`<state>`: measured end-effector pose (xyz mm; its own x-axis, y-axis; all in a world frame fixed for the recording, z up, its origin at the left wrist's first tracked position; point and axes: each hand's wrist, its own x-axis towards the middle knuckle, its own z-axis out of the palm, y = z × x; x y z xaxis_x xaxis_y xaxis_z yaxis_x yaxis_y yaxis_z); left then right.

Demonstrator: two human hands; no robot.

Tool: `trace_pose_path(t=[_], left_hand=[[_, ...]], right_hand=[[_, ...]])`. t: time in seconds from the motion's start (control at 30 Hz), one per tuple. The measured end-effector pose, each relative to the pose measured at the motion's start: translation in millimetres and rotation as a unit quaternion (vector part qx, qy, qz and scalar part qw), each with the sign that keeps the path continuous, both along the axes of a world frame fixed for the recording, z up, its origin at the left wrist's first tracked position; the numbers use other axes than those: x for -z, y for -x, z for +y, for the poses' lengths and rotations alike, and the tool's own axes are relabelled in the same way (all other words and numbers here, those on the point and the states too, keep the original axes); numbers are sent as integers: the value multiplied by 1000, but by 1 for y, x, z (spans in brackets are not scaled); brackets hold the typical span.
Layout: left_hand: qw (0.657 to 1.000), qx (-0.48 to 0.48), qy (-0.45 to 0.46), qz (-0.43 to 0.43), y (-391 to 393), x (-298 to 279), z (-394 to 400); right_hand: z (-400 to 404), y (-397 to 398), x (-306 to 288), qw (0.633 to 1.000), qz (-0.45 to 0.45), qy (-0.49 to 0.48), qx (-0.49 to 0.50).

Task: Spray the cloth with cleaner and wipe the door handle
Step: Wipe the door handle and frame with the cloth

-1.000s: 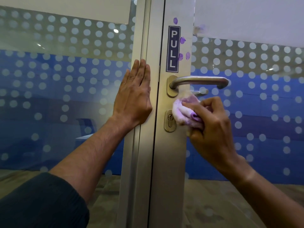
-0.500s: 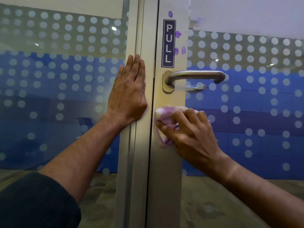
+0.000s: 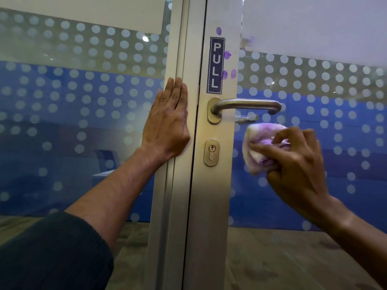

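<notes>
The right hand (image 3: 297, 164) pinches a crumpled white-and-purple cloth (image 3: 261, 143), at five o'clock below the curved silver metal door handle (image 3: 247, 105), not touching it. The left hand (image 3: 167, 126) lies flat, fingers pressed together, on the pale metal door frame (image 3: 167, 206).

Office — dotted frosted glass partition (image 3: 83, 80), "PULL" sign (image 3: 216, 65).

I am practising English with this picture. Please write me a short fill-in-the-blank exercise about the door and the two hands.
1. The sign above the door handle reads ____.
2. The right hand holds a crumpled ____.
3. The left hand lies flat on the door frame, to the ____ of the keyhole.
4. The cloth is ____ the handle, not touching it.

Missing words: PULL; cloth; left; below
</notes>
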<state>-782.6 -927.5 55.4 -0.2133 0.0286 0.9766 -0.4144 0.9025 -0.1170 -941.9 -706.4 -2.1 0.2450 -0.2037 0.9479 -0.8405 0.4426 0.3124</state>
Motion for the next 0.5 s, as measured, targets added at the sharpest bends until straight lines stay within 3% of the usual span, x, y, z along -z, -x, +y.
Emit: trace_pose_path(t=[0.27, 0.5], left_hand=[[1000, 4, 6, 2, 0, 0, -1], [1000, 6, 7, -1, 1, 1, -3]], right_hand=[[-18, -18, -14, 990, -78, 53, -110], [-36, -40, -10, 981, -80, 44, -168]])
